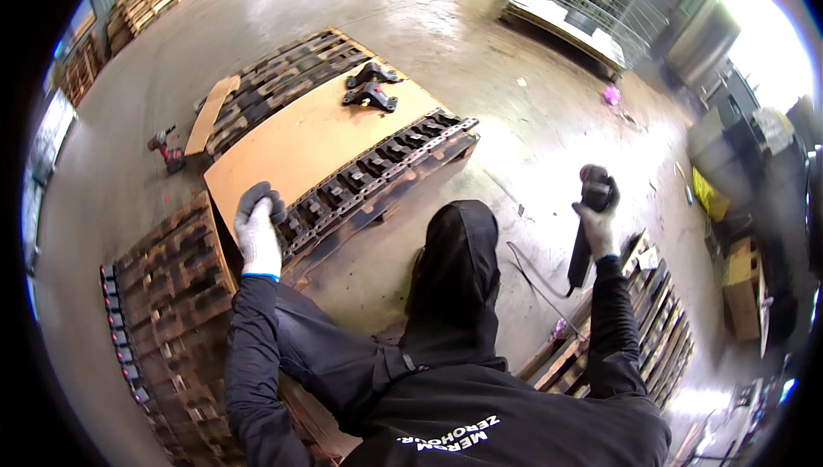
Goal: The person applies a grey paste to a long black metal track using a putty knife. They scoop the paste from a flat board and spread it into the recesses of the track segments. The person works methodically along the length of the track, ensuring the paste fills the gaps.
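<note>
My right hand (pixel 597 214), in a white glove with a dark palm, holds a long black corded power tool (pixel 582 260) upright off to the right. The tool's round head (pixel 593 177) sticks out above my fingers; its kind is not clear. In a matching glove, my left hand (pixel 259 229) is at the near left end of a chain strip (pixel 381 164) fitted with black blocks. Its fingers are curled, and what they grip, if anything, is hidden. The strip lies along the edge of a tan board (pixel 313 137) on a pallet. Two black brackets (pixel 372 97) rest on the board.
A slatted pallet (pixel 283 81) extends behind the board, with a red-black cordless drill (pixel 167 152) on the floor beside it. Stacked pallets (pixel 167 287) stand left, with a row of black parts (pixel 124 338) along their edge. Another pallet (pixel 660 321) is at right, near the tool's cord (pixel 540 283).
</note>
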A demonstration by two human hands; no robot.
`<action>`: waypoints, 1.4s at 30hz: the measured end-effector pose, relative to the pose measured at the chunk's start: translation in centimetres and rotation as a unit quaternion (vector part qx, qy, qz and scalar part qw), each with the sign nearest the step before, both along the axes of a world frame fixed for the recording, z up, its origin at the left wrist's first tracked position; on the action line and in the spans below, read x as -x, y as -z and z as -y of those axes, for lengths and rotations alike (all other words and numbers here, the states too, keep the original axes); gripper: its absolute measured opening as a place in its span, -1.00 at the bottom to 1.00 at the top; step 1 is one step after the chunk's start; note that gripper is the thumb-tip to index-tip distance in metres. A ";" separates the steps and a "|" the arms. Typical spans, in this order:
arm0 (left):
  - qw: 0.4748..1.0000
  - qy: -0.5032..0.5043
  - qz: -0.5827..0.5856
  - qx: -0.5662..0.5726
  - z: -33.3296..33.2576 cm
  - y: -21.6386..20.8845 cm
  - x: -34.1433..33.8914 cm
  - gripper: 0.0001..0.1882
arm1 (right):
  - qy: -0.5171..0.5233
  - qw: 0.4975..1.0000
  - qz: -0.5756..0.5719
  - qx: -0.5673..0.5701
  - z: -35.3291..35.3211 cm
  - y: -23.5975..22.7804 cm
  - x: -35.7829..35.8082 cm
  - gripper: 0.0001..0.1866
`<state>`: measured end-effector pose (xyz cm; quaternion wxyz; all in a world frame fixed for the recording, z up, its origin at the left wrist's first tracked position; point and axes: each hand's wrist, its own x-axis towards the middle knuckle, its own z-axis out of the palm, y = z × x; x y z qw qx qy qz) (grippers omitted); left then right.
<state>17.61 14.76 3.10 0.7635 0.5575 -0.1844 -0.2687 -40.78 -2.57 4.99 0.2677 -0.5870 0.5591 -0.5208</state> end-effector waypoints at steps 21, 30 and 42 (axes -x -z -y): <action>0.973 0.202 0.087 -0.064 14.7 2.0 10.7 -0.74 | 0.168 0.917 -0.126 -0.339 -16.4 19.0 6.7 0.13; 0.974 0.186 0.051 -0.117 14.1 0.9 9.4 -0.74 | 0.124 0.892 -0.181 -0.395 -8.6 25.9 7.1 0.09; 0.951 0.221 0.106 -0.187 16.0 -0.4 10.3 -0.75 | 0.170 0.811 -0.361 -0.429 2.3 34.4 8.5 0.09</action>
